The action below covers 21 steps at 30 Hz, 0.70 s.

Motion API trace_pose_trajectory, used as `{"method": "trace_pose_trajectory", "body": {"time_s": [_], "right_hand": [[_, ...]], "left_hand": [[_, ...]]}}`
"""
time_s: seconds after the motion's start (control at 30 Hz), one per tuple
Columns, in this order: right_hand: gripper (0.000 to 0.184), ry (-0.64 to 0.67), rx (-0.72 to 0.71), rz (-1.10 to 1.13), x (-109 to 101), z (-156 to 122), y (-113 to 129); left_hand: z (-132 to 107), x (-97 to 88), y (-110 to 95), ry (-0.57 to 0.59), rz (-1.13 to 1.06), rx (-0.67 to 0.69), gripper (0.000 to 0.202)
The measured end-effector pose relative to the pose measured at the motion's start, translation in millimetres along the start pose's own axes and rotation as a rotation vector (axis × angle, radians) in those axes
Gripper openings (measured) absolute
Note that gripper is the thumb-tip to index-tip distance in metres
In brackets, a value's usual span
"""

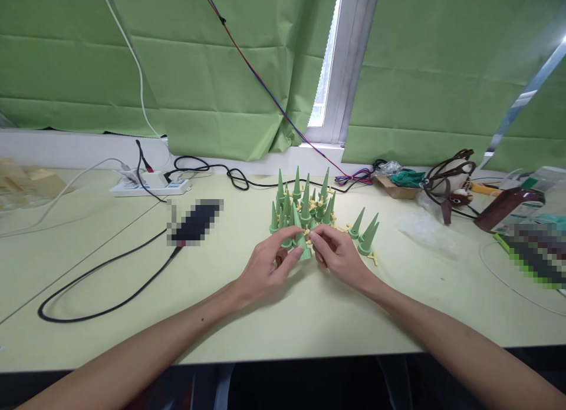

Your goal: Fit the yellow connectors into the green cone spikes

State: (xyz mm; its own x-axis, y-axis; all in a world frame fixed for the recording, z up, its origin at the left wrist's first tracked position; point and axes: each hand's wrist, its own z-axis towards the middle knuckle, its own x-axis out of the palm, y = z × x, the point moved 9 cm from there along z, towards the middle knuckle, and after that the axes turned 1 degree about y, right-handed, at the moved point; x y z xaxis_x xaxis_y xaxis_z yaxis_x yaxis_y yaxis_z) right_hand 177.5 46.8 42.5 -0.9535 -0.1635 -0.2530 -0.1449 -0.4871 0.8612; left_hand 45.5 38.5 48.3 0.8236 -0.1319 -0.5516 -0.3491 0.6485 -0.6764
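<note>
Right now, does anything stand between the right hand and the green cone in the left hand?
Only a small yellow piece, at the right hand, shows between it and the green cone in the left hand. Other cones stand beyond.

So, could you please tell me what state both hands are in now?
Left hand: closed on a green cone.
Right hand: pinched shut beside it, apparently on a small yellow piece.

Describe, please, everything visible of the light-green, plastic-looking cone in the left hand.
The light-green, plastic-looking cone narrows from a wider base to a slim tip. The left hand holds it between thumb and fingers, tip up, leaning slightly left, before a cluster of standing green cones. The right hand is close on its right; contact is unclear.
</note>
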Motion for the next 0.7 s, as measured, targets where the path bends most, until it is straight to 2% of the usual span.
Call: {"method": "trace_pose_trajectory", "body": {"time_s": [0.13, 0.37, 0.5, 0.7], "right_hand": [[0.035, -0.006, 0.007, -0.003, -0.5, 0.6, -1.5], [0.033, -0.014, -0.002, -0.007, -2.1, -0.1, -0.5], [0.032, -0.014, 0.002, -0.03, -2.1, 0.0, 0.0], [0.031, -0.025, -0.001, -0.042, -2.8, 0.8, 0.9]], "left_hand": [[-1.5, 0.1, 6.7, -0.008, -0.032, -0.048, 0.038], [-0.1, -0.7, 4.2, -0.009, -0.014, -0.02, 0.047], [0.7, -2.0, -0.8, -0.013, 0.058, 0.036, 0.044], [2.8, -3.1, 1.4, -0.036, -0.018, 0.045, 0.035]]}}
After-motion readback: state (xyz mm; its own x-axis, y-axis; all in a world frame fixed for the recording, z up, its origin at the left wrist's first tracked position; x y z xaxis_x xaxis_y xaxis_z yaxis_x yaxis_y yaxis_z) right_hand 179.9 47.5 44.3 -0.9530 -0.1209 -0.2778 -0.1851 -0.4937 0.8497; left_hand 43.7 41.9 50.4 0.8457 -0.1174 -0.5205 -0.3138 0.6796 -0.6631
